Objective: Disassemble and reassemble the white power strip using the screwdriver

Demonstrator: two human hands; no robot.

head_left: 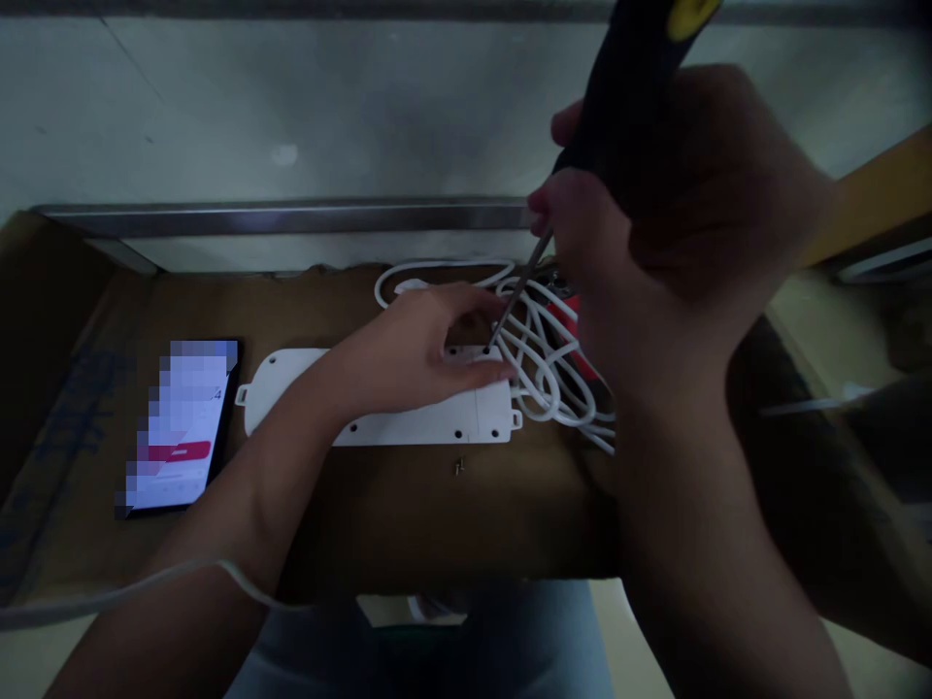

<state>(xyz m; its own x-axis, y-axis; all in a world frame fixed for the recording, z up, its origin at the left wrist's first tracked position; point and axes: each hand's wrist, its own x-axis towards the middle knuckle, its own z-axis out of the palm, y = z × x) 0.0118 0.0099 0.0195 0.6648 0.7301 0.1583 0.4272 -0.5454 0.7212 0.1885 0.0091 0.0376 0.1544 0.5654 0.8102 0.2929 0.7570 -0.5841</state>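
A white power strip lies with its screw-holed face up on the brown cardboard. My left hand grips its right part, the thumb flat on top and the other fingers over the far edge. The left index fingertip is close to the screwdriver shaft. My right hand is wrapped round the dark handle of a screwdriver, held tilted. Its tip meets a hole near the strip's far right corner. Two small screws lie just in front of the strip.
A coiled white cable lies right of the strip, with a red object partly hidden behind it. A phone with a lit screen is at the left. Behind runs a metal rail. A thin pale cord crosses my left forearm.
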